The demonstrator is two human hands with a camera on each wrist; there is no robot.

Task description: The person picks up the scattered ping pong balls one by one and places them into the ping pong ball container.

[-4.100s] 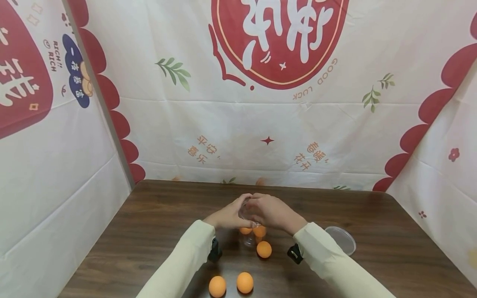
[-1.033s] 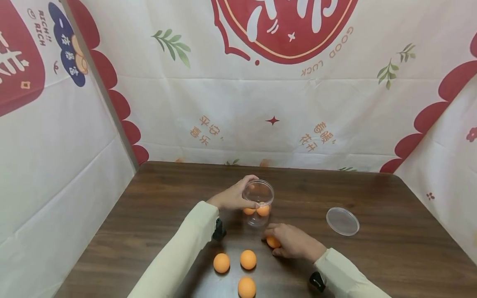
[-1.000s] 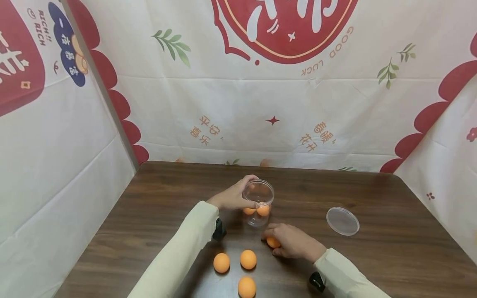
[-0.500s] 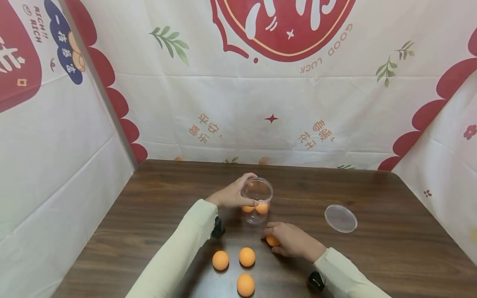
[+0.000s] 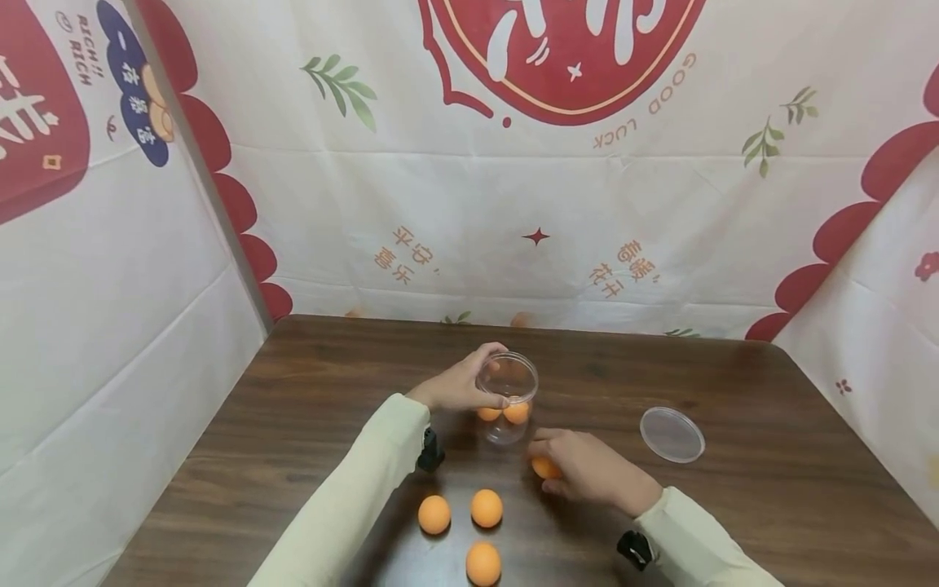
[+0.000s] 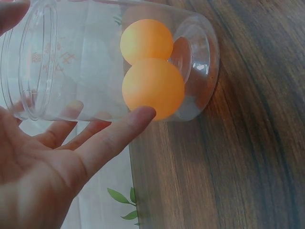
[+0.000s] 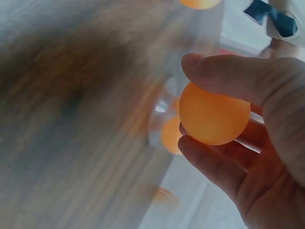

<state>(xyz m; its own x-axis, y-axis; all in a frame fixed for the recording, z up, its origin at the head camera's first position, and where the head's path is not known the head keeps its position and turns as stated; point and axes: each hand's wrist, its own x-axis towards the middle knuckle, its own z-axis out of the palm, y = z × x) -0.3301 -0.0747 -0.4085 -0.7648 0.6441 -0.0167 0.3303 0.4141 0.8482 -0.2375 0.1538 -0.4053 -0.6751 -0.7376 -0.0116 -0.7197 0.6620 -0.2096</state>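
My left hand (image 5: pixel 462 385) grips a clear plastic jar (image 5: pixel 506 434) near its open mouth, thumb on one side and fingers on the other. The jar stands upright on the table with two orange ping-pong balls (image 6: pixel 153 88) visible inside, low down. To the right of the jar and a bit nearer, my right hand (image 5: pixel 590 471) pinches another orange ping-pong ball (image 7: pixel 214 114) between thumb and fingers, just over the tabletop. Three loose ping-pong balls (image 5: pixel 487 508) lie on the table in front of the jar.
A round clear lid (image 5: pixel 672 434) lies flat on the dark wooden table (image 5: pixel 330 424), right of the jar. Printed white cloth (image 5: pixel 411 196) hangs behind the table and along both sides. Each wrist carries a black device (image 5: pixel 635 549).
Both hands were at the jar's mouth about four seconds ago; the right hand has since come down to a ball. In the last half second it has shifted slightly right with it.
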